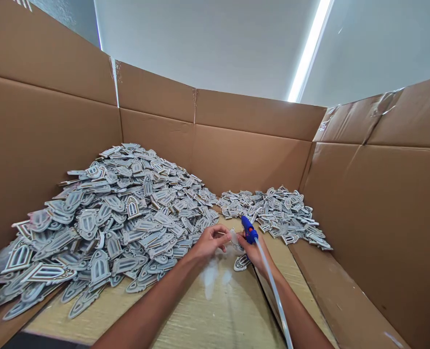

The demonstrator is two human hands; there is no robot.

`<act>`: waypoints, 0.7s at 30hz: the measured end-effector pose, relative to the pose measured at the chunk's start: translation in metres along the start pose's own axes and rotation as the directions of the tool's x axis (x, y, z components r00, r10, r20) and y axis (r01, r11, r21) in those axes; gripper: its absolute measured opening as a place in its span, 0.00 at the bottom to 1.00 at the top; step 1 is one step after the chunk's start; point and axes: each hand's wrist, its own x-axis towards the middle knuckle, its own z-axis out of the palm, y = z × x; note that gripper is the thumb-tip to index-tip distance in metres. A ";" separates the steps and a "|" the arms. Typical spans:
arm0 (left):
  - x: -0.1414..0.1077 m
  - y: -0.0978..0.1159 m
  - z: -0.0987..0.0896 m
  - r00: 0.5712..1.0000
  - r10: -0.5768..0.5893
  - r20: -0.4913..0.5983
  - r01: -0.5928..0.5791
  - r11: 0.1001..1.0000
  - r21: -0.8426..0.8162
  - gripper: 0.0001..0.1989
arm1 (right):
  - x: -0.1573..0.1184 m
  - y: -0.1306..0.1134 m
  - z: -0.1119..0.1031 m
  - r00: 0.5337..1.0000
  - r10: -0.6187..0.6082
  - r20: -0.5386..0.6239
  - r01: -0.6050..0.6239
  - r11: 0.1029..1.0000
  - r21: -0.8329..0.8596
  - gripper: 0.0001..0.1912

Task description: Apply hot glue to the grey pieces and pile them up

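My left hand [215, 239] holds a small pale piece [234, 236] between thumb and fingers, near the middle of the work surface. Close on its right, my right hand [252, 247] is wrapped round a blue glue gun [249, 230], and its fingertips are at the right side of the pale piece. A long translucent glue stick [273, 286] runs from the gun back over my right forearm. Below my hands, a white arch-shaped piece with dark ornament [241, 263] lies on the yellowish board [215, 310].
A tall heap of grey-white arch-shaped pieces [128, 213] fills the left side. A smaller heap [276, 211] lies at the back right. Brown cardboard walls [251, 155] stand at the left, back and right. A dark line crosses the board under my right arm.
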 end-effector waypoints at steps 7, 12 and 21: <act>0.003 0.000 -0.002 0.989 0.016 -0.146 -0.010 0.999 0.043 0.26 | -0.004 0.006 0.001 0.986 -0.156 -0.065 0.149 0.983 -0.104 0.23; 0.004 0.000 -0.003 0.981 0.040 -0.191 -0.036 0.999 0.024 0.23 | -0.005 0.005 -0.001 0.979 -0.202 0.021 0.203 0.965 -0.169 0.20; 0.001 -0.001 -0.001 0.981 0.034 -0.190 -0.031 0.999 0.017 0.17 | -0.008 0.001 -0.002 0.951 -0.309 -0.027 0.294 0.926 -0.237 0.17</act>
